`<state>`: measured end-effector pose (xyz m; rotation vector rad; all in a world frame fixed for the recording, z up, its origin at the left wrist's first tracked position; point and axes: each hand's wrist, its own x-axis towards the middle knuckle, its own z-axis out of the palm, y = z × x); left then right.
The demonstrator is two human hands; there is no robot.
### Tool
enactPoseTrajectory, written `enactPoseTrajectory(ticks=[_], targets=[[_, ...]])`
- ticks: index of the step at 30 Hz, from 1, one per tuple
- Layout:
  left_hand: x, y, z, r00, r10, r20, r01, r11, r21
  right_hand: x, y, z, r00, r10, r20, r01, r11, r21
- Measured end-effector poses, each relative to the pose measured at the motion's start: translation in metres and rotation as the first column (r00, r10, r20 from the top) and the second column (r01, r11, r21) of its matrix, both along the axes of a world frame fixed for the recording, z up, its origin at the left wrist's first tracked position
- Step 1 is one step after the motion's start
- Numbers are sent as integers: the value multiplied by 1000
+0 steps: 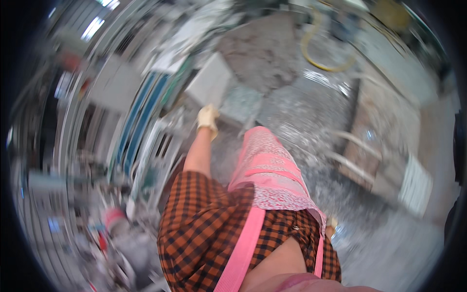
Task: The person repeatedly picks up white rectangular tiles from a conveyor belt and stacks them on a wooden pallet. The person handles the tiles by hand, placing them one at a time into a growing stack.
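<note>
My left hand (207,120), in a pale cream glove, reaches forward with its fingers curled at the near corner of a white flat slab (210,82). It appears to grip the slab's edge, though motion blur softens the fingers. Right beside that slab is a grey-green square piece (241,103). Only a bit of my right hand (332,225), gloved too, shows past my right side; its fingers are hidden by my body and clothes. A pink patterned apron (272,165) hangs down in front of me.
Wet grey floor (301,109) stretches ahead and to the right, with a brown sheet (262,48) and a yellow hose (311,48) on it. At right stands a low frame with pale bars (357,146). Blue-edged racks (141,121) line the left.
</note>
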<state>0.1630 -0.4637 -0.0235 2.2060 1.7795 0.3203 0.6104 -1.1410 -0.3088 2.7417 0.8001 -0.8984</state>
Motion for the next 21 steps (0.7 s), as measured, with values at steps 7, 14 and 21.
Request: enactPoseTrajectory(ticks=[7, 14, 21], targets=[[-42, 73, 87, 529, 451, 719, -569, 817, -94, 98, 93, 104, 733, -457, -504, 675, 577, 460], [-147, 231, 110, 663, 667, 339, -712, 702, 10, -24, 277, 243, 744, -399, -536, 668, 448, 594], [-192, 340, 95, 776, 625, 79, -630, 775, 49, -91, 367, 324, 770, -332, -545, 624, 571, 534]])
